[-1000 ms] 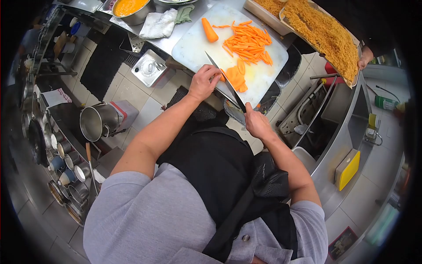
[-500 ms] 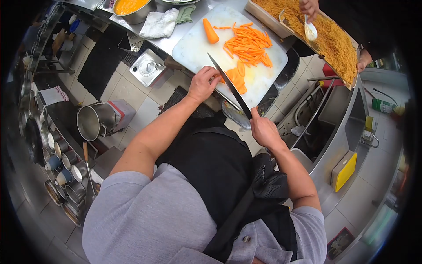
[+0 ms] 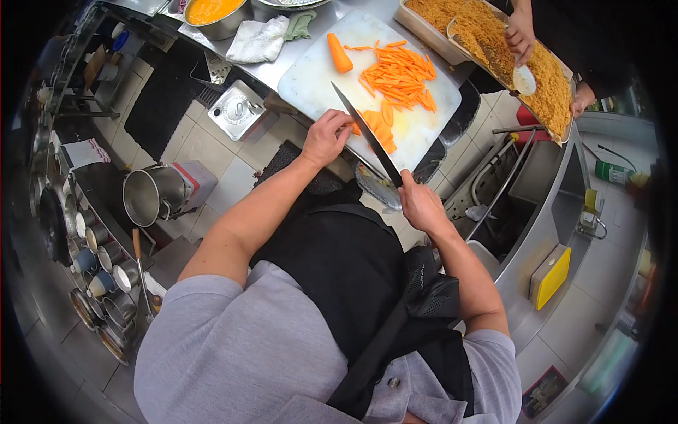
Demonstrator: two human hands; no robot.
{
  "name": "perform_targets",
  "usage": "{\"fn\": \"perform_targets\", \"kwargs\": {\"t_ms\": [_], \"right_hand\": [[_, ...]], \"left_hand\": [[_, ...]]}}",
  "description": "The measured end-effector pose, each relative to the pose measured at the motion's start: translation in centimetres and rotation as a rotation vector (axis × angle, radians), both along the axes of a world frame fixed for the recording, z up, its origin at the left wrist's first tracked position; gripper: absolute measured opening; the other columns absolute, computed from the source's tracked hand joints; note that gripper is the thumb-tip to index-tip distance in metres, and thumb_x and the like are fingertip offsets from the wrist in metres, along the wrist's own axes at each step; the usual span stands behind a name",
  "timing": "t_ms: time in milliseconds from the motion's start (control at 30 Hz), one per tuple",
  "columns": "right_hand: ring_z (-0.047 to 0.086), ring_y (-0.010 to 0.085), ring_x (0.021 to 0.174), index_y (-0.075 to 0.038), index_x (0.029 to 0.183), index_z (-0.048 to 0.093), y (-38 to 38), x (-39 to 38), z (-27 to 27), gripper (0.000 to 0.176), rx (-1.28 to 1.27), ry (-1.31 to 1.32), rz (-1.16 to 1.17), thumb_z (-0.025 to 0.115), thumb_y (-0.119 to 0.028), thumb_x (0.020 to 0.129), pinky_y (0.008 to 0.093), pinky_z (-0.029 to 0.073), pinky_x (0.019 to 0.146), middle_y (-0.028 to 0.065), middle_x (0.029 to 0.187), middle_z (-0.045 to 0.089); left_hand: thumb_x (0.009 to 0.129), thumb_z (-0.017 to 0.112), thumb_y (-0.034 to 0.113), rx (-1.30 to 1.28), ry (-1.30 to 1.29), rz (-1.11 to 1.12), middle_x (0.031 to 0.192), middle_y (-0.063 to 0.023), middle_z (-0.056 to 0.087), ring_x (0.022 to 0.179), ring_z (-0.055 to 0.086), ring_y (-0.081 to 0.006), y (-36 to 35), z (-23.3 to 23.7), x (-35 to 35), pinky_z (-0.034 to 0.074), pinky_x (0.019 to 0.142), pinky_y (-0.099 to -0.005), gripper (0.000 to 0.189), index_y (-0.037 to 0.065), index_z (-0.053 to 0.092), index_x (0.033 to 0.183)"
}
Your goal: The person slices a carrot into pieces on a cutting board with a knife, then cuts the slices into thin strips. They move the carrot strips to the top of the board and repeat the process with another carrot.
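Observation:
My right hand [image 3: 422, 205] is wrapped round the handle of a long kitchen knife [image 3: 369, 136]. Its blade slants up and to the left across the near edge of a white cutting board [image 3: 300, 81]. On the left side of the blade, my left hand [image 3: 326, 138] has its fingers bent and pinched on a bit of carrot [image 3: 355, 129], mostly hidden by the fingers. Flat carrot slices [image 3: 382, 133] lie just right of the blade. Farther back are a heap of carrot strips [image 3: 399, 76] and a large peeled carrot piece [image 3: 340, 54].
At upper right, another person's hand [image 3: 520, 35] holds a white spoon [image 3: 524, 80] over a tray of orange-brown crumbly food [image 3: 547, 92]. A folded white cloth [image 3: 258, 39] and a metal bowl of orange food [image 3: 215, 15] lie left of the board. A lidded metal container [image 3: 238, 112] stands below.
The other person's hand and spoon have moved right and down along the tray. My hands and the knife have barely shifted; the carrots look the same.

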State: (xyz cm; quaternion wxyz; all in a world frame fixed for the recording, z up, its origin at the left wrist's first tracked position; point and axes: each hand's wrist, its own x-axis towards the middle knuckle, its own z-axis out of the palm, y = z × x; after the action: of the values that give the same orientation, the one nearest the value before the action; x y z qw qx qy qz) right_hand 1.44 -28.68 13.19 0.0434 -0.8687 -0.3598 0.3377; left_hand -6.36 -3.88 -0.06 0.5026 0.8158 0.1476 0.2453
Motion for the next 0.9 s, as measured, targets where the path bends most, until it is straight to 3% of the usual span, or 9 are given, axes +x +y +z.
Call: {"fn": "perform_targets", "kwargs": {"t_ms": [267,467,767,900], "right_hand": [[0.066,0.054,0.08,-0.003,0.112,0.041,0.3,-0.5,0.1,0.02,0.001,0.028,0.006,0.052,-0.015,0.103,0.0641,0.048,0.073,0.0315,0.079,0.067],[0.066,0.0533,0.082,-0.002,0.114,0.041,1.0,-0.2,-5.6,0.021,0.08,0.019,0.029,0.052,-0.015,0.103,0.0642,0.048,0.074,0.032,0.08,0.067],[0.066,0.0532,0.078,-0.003,0.113,0.041,0.3,0.0,0.3,0.021,0.024,0.003,0.013,0.053,-0.016,0.103,0.0641,0.048,0.072,0.0307,0.077,0.067],[0.066,0.053,0.078,-0.003,0.112,0.041,0.2,-0.5,0.2,0.02,0.021,0.016,0.015,0.053,-0.015,0.103,0.0641,0.048,0.071,0.0308,0.078,0.067]], "left_hand": [[0.088,0.072,0.004,0.004,0.002,-0.006,0.1,-0.0103,0.067,0.085,0.071,-0.0269,0.0,0.2,-0.1,0.06,0.076,-0.035,0.015,0.004,0.07,0.103],[0.088,0.073,0.003,0.074,-0.014,-0.01,0.1,-0.0096,0.067,0.086,0.071,-0.026,0.3,0.3,-0.1,0.06,0.074,-0.0336,0.014,0.004,0.07,0.101],[0.088,0.073,0.003,0.058,-0.037,-0.003,0.1,-0.0097,0.066,0.081,0.071,-0.026,0.3,-0.2,-0.1,0.06,0.072,-0.0344,0.012,0.004,0.069,0.099],[0.088,0.073,0.003,0.047,-0.031,-0.009,0.099,-0.01,0.066,0.079,0.071,-0.0259,0.3,0.0,-0.1,0.061,0.073,-0.0345,0.011,0.003,0.068,0.097]]}}
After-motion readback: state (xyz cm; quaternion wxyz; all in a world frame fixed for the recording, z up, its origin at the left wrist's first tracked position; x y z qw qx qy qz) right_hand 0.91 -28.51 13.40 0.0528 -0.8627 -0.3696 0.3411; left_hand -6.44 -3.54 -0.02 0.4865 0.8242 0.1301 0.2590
